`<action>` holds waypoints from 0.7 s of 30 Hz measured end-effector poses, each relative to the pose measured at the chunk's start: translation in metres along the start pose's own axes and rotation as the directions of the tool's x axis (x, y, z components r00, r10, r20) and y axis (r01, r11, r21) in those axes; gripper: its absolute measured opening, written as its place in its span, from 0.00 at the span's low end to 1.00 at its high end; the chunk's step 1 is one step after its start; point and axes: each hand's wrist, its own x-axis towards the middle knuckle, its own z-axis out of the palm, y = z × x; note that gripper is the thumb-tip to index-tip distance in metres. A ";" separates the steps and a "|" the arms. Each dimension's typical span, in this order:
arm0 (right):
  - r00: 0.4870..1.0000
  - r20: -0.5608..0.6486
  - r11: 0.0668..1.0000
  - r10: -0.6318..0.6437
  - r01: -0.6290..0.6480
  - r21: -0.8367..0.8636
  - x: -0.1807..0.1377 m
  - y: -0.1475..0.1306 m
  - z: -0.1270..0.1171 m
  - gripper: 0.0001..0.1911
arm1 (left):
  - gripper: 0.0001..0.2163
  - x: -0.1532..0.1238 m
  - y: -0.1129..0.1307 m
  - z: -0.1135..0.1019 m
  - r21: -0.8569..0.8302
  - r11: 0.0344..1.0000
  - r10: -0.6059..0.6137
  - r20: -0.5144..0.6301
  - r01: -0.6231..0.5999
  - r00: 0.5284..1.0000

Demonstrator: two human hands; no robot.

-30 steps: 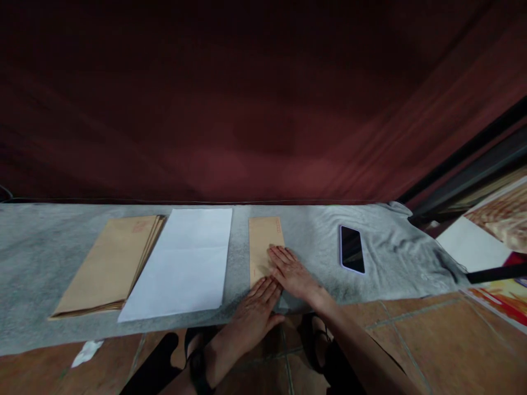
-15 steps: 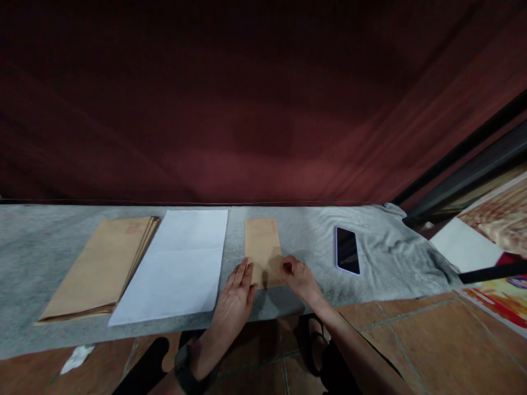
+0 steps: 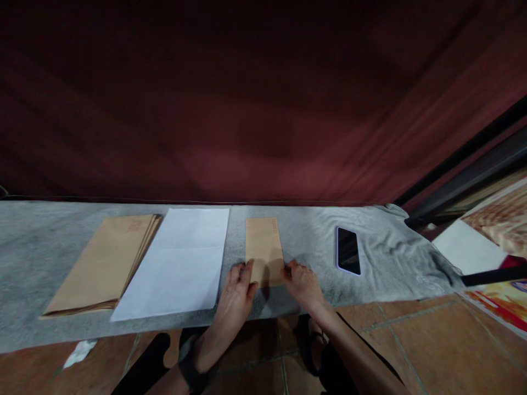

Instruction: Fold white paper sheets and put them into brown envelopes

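Both hands point(image 3: 237, 288) loosely curled, brown envelope point(image 3: 263, 240) flat between them, grip on edges unclear

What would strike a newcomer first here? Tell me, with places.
The bright white paper, left of centre on the gray cloth, stands out first. Next, the left hand and right hand flank the near end of the small brown envelope. A dark-screened phone lies to the right.

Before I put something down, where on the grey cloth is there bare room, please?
Bare cloth shows between the envelope and phone, beyond the right hand; right of the phone, though wrinkled; and left of the brown stack. It is crowded where stack and white paper lie close together, and at the envelope's near end, between left hand and right.
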 end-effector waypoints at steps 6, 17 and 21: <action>0.999 0.019 0.967 0.029 -0.032 0.254 0.005 0.004 0.004 0.02 | 0.25 0.008 -0.002 -0.003 -0.228 0.958 -0.170 0.029 0.173 0.985; 0.983 0.165 0.404 0.087 -0.186 0.896 0.015 0.000 -0.004 0.20 | 0.29 0.028 0.003 -0.006 -0.734 0.527 -0.486 0.153 0.428 0.860; 0.985 0.145 0.293 0.096 -0.167 0.941 0.015 0.000 -0.012 0.22 | 0.28 0.034 0.008 -0.013 -0.767 0.411 -0.483 0.275 0.492 0.831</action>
